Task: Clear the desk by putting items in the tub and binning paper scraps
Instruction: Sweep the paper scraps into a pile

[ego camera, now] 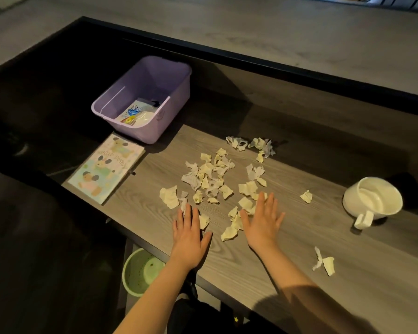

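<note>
Several crumpled yellow and white paper scraps (212, 174) lie scattered across the middle of the grey wooden desk (299, 237). My left hand (188, 233) lies flat with straight fingers at the near left edge of the pile, touching a scrap. My right hand (263, 222) lies flat on scraps at the near right of the pile. A purple tub (174, 102) stands at the far left and holds a small packet. A pastel puppy notebook (105, 169) lies in front of the tub. A white mug (373, 201) sits on the right.
A green bin (138, 271) stands on the floor below the desk's near edge, left of my left arm. Two stray scraps (323, 261) lie near the front right, another (306, 196) beside the mug. A dark raised ledge runs behind the desk.
</note>
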Motion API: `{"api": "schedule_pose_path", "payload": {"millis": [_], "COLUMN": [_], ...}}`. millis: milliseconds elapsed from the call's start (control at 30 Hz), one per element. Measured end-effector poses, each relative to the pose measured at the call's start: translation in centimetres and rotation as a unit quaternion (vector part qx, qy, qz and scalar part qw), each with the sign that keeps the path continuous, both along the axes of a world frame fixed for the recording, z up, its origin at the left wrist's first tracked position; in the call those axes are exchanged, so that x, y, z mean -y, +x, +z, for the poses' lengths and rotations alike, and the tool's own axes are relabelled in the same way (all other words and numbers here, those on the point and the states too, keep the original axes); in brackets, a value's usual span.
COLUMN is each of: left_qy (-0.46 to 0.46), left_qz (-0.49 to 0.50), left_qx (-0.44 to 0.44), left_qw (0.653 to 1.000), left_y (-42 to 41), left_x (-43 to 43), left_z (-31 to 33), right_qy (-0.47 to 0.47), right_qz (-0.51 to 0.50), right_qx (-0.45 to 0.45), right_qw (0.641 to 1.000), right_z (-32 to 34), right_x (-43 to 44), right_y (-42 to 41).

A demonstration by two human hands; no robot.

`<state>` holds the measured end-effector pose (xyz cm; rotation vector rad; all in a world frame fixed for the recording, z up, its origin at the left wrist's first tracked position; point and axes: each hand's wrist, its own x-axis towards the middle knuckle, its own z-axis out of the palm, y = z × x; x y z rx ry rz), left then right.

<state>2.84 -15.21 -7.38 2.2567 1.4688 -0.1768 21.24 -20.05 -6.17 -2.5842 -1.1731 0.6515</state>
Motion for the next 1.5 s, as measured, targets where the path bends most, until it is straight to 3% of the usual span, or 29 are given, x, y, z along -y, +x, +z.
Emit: {"api": "schedule_pose_path", "payload": {"millis": [167, 333, 600, 800, 1200, 1300, 1400, 1500], "left_qy": [0.007, 0.093, 0.073, 0.043, 0.046, 0.065, 0.077, 0.068], "left_qz": [0.006, 0.024, -0.12, -0.184, -0.173, -0.17, -0.173, -0.194], "left_qx": [0.022, 0.01, 0.005, -0.025, -0.033, -0.026, -0.026, -0.033], "left_qw": [1.0, 0.995, 0.99, 0.982, 0.983, 0.983, 0.982, 0.978], "left_y": [0.3, 1.1, 4.0, 4.3, 6.5, 7.5, 8.5, 9.5], "left_x": [-0.6, 0.8, 3.1, 4.0, 2.2, 1.4, 0.3, -0.7], "left_z": [0.4, 1.4, 1.6, 1.5, 2.3, 2.5, 2.5, 2.6], "right_qy": [0.021, 0.047, -0.048, -0.079, -0.028, 0.02, 0.075, 0.05], "right_qz": [0.037, 0.031, -0.062, -0.115, 0.006, 0.033, -0.03, -0.111], "right_qx": [-0.034, 0.004, 0.117, 0.074, 0.048, 0.028, 0.068, 0.07], "right_qw": [0.998, 0.998, 0.99, 0.987, 0.998, 0.999, 0.994, 0.99], "right_z": [0.8, 1.5, 0.1, -0.8, -0.5, -0.1, -0.1, -0.6], "right_x": [-1.5, 1.6, 9.7, 10.6, 2.4, 1.7, 2.0, 2.0], "right_y": [-0.1, 0.9, 4.1, 4.5, 5.1, 5.6, 6.7, 8.5]}}
